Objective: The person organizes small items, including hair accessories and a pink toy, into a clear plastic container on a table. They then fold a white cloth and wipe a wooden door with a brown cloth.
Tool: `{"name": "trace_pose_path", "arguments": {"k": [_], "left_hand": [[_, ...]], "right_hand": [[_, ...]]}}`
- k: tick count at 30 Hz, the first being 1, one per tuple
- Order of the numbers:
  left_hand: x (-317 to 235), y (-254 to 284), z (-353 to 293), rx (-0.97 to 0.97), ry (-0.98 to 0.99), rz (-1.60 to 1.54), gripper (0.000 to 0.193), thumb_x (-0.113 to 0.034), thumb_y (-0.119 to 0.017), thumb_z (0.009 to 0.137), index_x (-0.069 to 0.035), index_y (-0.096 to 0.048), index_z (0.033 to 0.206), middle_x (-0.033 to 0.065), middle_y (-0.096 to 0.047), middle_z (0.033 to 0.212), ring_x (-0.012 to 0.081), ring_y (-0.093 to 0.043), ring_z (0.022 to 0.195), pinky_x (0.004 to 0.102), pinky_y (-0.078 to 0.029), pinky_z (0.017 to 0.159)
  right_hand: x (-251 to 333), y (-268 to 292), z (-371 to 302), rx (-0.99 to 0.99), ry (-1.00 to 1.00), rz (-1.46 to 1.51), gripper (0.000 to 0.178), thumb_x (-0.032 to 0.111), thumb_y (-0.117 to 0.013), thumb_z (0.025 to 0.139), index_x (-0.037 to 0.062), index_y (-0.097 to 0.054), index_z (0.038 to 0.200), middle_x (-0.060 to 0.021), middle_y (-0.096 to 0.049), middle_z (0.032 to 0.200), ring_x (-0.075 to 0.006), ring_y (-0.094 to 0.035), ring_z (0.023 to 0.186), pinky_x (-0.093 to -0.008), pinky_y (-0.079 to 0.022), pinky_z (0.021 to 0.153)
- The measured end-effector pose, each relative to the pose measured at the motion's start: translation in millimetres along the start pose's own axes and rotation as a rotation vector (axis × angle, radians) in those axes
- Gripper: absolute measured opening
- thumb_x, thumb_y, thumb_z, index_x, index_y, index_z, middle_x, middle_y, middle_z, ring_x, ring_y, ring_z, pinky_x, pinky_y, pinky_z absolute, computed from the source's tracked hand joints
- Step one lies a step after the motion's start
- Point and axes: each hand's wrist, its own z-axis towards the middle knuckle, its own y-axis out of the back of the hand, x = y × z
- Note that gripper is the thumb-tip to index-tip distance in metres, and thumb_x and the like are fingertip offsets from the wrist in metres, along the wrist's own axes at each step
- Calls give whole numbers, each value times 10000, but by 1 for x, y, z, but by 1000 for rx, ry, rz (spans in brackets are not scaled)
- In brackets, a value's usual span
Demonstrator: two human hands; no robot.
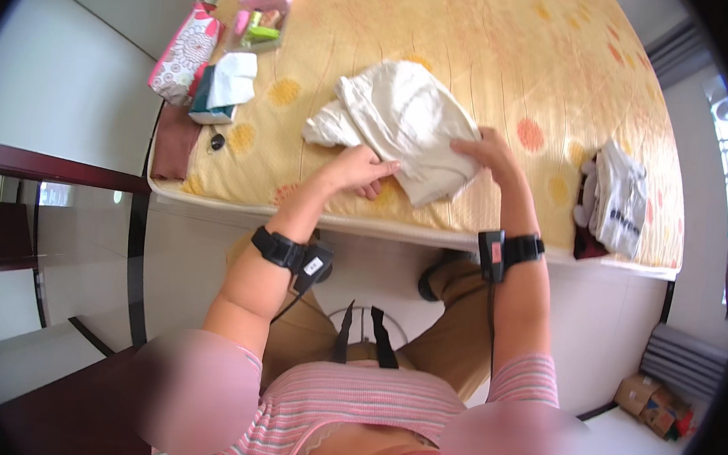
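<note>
A crumpled white cloth garment (pixel 406 128) lies partly bunched on the yellow flowered mattress (pixel 346 21), in front of me. My left hand (pixel 358 171) is at its near left edge, thumb and forefinger closed on the fabric and the other fingers curled beneath. My right hand (pixel 491 154) pinches the garment's right edge between thumb and fingers. Between the hands, one corner of the cloth hangs toward the mattress's near edge. The garment's kind cannot be made out.
Folded clothes (pixel 620 201) are stacked at the right edge. On the left are a tissue pack (pixel 232 80), a patterned pouch (pixel 187 55), a pink-edged box (pixel 260 27) of small items, a small black round object (pixel 217 141) and a folded brown cloth (pixel 176 140).
</note>
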Motion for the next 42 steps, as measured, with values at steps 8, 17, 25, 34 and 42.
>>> {"name": "trace_pose_path", "arguments": {"k": [8,17,25,34,42], "left_hand": [[-28,-14,-4,-404,-348,-529,623,-418,-595,787,42,-408,1162,133,-536,1064,187,-518,958,288,-420,819],[-19,-3,37,-756,-618,-896,412,-79,-599,776,7,-413,1133,101,-549,991,188,-548,884,309,-453,773],[-21,5,28,-390,-319,-1323,348,-281,-401,907,0,-446,1107,111,-546,1050,204,-547,928,340,-458,796],[-15,14,28,-34,-282,-1364,334,-279,-415,895,-8,-488,1076,115,-568,1025,200,-570,892,346,-480,758],[-15,4,23,-376,-364,-871,307,-222,-415,886,-9,-497,1091,123,-573,1036,199,-574,900,325,-482,774]], "right_hand": [[10,-2,-13,311,16,385,510,135,-670,681,-65,-473,1107,-131,-590,956,-190,-583,836,-276,-467,731],[12,-3,-36,450,132,277,506,194,-725,647,-25,-541,1064,-90,-589,1000,-171,-540,916,-287,-401,830],[0,-12,-27,300,140,236,483,175,-715,665,-30,-540,1066,-101,-593,988,-186,-543,924,-292,-406,828],[-2,-13,-22,355,162,335,468,171,-706,671,-18,-531,1063,-87,-599,956,-166,-548,880,-287,-417,799],[-6,-11,-25,384,119,314,563,174,-724,653,-17,-481,1124,-85,-571,1025,-163,-519,940,-287,-385,842]]}}
